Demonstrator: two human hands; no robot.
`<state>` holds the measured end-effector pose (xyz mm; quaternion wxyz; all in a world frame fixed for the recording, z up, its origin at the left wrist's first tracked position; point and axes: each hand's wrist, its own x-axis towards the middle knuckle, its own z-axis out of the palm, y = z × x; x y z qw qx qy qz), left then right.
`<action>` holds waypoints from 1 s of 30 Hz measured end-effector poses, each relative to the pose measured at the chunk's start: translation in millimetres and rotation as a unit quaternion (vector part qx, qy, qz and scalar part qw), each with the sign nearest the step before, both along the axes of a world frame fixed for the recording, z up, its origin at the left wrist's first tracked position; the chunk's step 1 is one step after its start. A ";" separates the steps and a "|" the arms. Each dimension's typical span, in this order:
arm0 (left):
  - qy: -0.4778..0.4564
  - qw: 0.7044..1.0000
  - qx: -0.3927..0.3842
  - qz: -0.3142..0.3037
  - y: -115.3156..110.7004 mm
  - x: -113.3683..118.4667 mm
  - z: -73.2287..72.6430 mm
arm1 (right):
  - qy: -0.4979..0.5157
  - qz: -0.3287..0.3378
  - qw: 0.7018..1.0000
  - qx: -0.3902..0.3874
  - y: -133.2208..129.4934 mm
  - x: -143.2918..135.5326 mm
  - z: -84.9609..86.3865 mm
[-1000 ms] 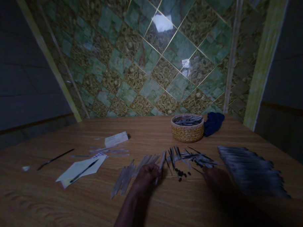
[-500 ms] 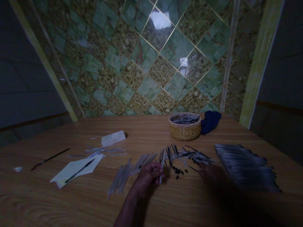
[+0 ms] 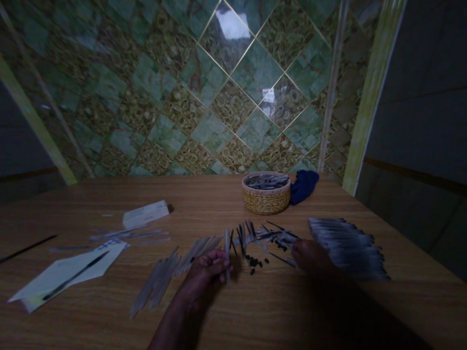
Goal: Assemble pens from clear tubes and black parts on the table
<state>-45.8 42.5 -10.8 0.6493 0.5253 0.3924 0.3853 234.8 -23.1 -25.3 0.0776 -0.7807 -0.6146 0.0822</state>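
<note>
My left hand (image 3: 210, 266) is closed around a clear pen barrel (image 3: 227, 252), which stands nearly upright in the fingers. My right hand (image 3: 310, 254) is over the right end of a loose pile of pen parts (image 3: 283, 237), its fingers curled; anything in them is hidden by shadow. Between the hands lie small black pen plugs (image 3: 254, 261) and dark thin pen pieces (image 3: 243, 238). Clear barrels (image 3: 156, 282) lie in rows beside my left hand. To the right of my right hand is a wide row of dark-filled pens (image 3: 343, 245).
A woven basket (image 3: 267, 200) full of pens stands at the back, with a dark blue cloth (image 3: 305, 186) against it. On the left are a white box (image 3: 146, 214), folded paper (image 3: 64, 275) with a pen on it, and a black stick (image 3: 25, 249). A tiled wall (image 3: 231, 103) closes the far side.
The view has turned to the right, so the table's things sit further left. My left hand still holds the barrel. My right hand has moved slightly up against the pile.
</note>
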 end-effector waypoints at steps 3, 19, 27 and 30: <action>0.007 1.000 -0.002 0.005 -2.0 1.0 2.9 | 0.006 0.015 1.000 -0.001 0.4 -1.1 -2.4; -0.028 1.000 -0.004 0.005 -4.7 4.2 -1.6 | 0.021 0.036 0.999 -0.011 -1.9 -8.6 -10.6; -0.042 0.999 -0.002 0.002 -5.2 6.3 -2.9 | -0.059 0.055 0.997 -0.020 -9.8 -27.2 1.9; -0.044 0.999 0.004 0.002 -7.2 7.4 -1.7 | -0.073 0.063 0.995 -0.039 -10.2 -32.6 0.3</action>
